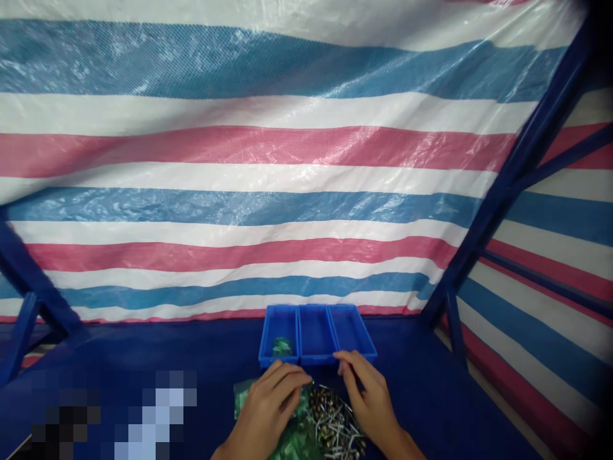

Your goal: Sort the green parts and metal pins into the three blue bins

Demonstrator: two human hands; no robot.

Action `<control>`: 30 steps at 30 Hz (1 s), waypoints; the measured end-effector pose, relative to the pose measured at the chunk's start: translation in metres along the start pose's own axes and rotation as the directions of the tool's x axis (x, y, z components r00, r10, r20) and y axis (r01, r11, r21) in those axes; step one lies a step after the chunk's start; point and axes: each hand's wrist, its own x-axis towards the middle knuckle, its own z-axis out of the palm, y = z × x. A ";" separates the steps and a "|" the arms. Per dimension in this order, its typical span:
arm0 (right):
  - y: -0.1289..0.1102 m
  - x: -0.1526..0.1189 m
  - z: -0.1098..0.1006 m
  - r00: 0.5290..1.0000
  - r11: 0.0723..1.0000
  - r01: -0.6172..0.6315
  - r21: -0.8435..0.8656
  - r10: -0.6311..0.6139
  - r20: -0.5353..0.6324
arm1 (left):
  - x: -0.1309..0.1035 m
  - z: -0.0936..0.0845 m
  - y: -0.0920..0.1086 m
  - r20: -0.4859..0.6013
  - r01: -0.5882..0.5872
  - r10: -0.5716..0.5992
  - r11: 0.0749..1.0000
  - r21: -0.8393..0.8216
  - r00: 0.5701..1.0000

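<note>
My left hand (pixel 275 406) is over green plastic bags (pixel 299 441), its thumb and fingertips pressed together. Whatever is between those fingertips is too small or hidden to make out. To the right of the bags lies a loose pile of thin metal fasteners (pixel 335 421), silver with some brassy ones. My right hand (pixel 368 396) hovers beside the pile's right edge, fingers curled in and fingertips close to the front of the blue bins. I cannot make out anything in it. Small green packets (pixel 282 347) lie in the left blue bin (pixel 263 332).
Next to the left bin stand a middle blue bin (pixel 316 329) and a right blue bin (pixel 353 332), joined in a row. All stand on a dark blue table (pixel 167 348). Behind rises a striped tarp (pixel 239 147), with a blue metal post (pixel 498 191) at the right.
</note>
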 end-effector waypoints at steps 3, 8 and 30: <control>-0.001 0.000 0.000 1.000 1.000 0.011 -0.012 -0.011 0.008 | -0.003 0.005 0.001 -0.152 0.036 -0.043 0.998 -0.051 0.987; -0.002 -0.003 0.002 0.992 1.000 0.009 -0.007 -0.008 0.129 | -0.002 0.012 0.005 -0.303 0.106 -0.144 0.985 -0.138 0.942; -0.017 0.004 -0.002 0.942 0.995 -0.070 0.070 0.043 0.332 | -0.006 0.006 0.007 -0.172 -0.040 0.062 0.991 0.130 0.983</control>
